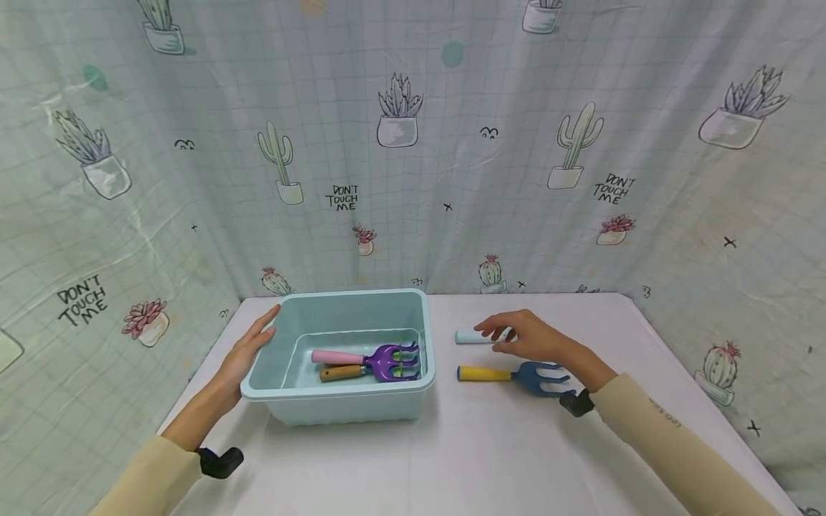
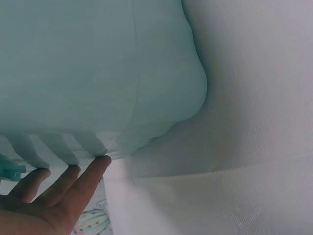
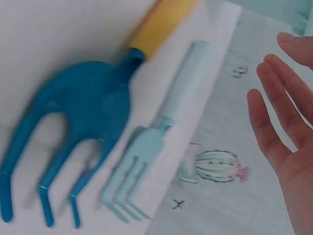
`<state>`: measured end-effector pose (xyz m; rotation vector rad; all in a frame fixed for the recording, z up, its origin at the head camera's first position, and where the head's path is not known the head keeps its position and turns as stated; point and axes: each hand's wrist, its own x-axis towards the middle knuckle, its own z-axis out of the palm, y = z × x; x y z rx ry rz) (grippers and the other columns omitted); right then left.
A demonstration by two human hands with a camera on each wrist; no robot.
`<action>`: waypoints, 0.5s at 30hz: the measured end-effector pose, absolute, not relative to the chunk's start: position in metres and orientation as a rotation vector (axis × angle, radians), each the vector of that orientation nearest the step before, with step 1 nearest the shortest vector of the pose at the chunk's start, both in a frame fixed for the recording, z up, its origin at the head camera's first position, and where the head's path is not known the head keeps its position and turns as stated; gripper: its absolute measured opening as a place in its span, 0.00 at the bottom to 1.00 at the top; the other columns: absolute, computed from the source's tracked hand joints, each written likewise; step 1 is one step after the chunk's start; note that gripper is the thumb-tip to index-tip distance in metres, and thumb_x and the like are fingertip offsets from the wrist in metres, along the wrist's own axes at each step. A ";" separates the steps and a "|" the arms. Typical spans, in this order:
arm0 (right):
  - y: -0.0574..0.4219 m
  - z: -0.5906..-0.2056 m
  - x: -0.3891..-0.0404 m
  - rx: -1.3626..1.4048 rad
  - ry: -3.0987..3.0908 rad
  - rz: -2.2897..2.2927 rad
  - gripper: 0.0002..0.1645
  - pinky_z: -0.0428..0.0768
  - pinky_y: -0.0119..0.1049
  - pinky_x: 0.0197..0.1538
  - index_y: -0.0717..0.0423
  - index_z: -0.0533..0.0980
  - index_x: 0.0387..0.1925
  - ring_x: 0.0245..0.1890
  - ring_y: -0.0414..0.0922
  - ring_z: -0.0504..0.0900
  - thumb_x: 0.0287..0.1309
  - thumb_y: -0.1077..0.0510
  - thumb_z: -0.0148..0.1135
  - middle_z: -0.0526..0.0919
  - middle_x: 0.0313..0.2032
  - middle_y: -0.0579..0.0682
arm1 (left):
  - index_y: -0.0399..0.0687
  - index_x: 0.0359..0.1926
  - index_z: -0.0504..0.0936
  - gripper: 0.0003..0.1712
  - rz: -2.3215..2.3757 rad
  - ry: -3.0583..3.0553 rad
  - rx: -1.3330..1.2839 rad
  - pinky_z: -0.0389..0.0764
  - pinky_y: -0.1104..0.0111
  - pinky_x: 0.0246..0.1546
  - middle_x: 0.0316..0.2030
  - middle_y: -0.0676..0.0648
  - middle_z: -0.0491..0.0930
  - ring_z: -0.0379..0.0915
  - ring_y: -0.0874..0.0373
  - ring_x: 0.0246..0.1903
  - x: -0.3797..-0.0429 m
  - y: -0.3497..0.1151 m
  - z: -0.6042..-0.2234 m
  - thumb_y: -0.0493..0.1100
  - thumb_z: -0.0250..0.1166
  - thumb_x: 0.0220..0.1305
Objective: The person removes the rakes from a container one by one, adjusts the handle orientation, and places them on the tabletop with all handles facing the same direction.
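My left hand (image 1: 248, 351) is at the left end of a pale blue plastic bin (image 1: 348, 412); in the left wrist view its extended fingers (image 2: 80, 193) touch the bin's outer wall. Above a light blue hand rake (image 1: 466, 337) hovers my right hand (image 1: 532, 337), fingers loosely bent and holding nothing. The right wrist view has that rake (image 3: 183, 88) apart from the fingers. Nearer me lies a blue hand rake with a yellow handle (image 1: 484, 373). Inside the bin are a purple hand rake (image 1: 385, 362) with a pink handle and a tool with a wooden handle (image 1: 342, 373), its green head mostly covered.
Everything stands on a white table (image 1: 490, 459). A curtain (image 1: 452, 179) printed with potted cacti hangs behind it and along both sides. The bin is left of centre, with the two loose rakes to its right.
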<state>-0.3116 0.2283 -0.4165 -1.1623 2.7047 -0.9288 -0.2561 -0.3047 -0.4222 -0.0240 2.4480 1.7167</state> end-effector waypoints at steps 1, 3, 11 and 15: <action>0.228 -0.413 -0.312 -1.159 2.715 -0.927 0.25 0.87 0.40 0.47 0.52 0.81 0.61 0.47 0.54 0.87 0.62 0.67 0.69 0.88 0.50 0.52 | 0.71 0.83 0.38 0.36 1.716 2.448 -0.021 0.47 0.30 0.74 0.84 0.48 0.29 0.28 0.34 0.82 -0.256 -0.305 -0.422 0.63 0.38 0.82; 0.226 -0.406 -0.313 -1.147 2.723 -0.922 0.26 0.87 0.41 0.48 0.51 0.81 0.61 0.48 0.52 0.88 0.62 0.66 0.69 0.88 0.50 0.52 | 0.71 0.83 0.38 0.36 1.717 2.447 -0.020 0.47 0.29 0.74 0.84 0.48 0.29 0.28 0.34 0.82 -0.256 -0.305 -0.423 0.63 0.38 0.82; 0.211 -0.378 -0.314 -1.132 2.753 -0.862 0.25 0.88 0.41 0.49 0.49 0.80 0.63 0.50 0.51 0.87 0.65 0.61 0.69 0.88 0.52 0.51 | 0.71 0.84 0.38 0.36 1.717 2.441 -0.028 0.47 0.30 0.74 0.84 0.48 0.29 0.29 0.34 0.82 -0.257 -0.306 -0.423 0.63 0.38 0.82; 0.200 -0.364 -0.317 -1.127 2.762 -0.810 0.25 0.88 0.40 0.50 0.49 0.79 0.64 0.51 0.51 0.86 0.65 0.59 0.69 0.87 0.53 0.51 | 0.71 0.83 0.38 0.36 1.716 2.442 -0.022 0.47 0.30 0.74 0.84 0.48 0.29 0.29 0.35 0.83 -0.258 -0.305 -0.423 0.62 0.38 0.83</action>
